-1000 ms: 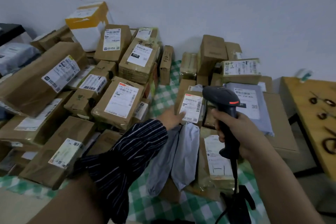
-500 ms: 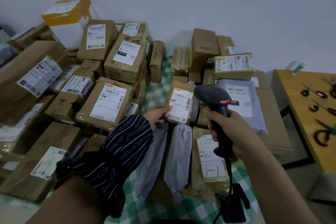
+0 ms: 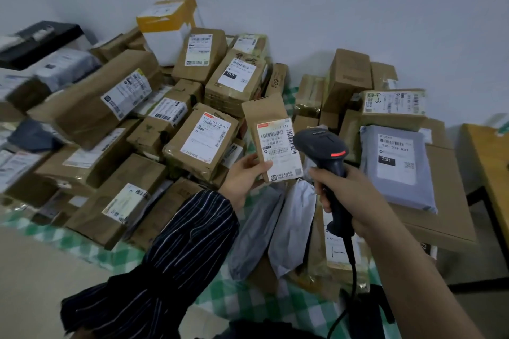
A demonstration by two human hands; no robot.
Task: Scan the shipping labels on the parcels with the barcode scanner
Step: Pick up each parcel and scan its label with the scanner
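So, parcel (image 3: 266, 114) held up
Our left hand (image 3: 242, 177) pinches it; our right hand (image 3: 351, 199) grips the barcode scanner (image 3: 321, 144) just beside its label (image 3: 278, 146).

Head-worn camera looks forward and down, close over the parcels (image 3: 203, 140).

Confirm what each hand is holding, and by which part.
Left hand grips the small brown parcel at its lower left edge, thumb on its front. Right hand grips the barcode scanner by its handle.

Green checked cloth (image 3: 275, 308); parcels (image 3: 91, 110) heaped.
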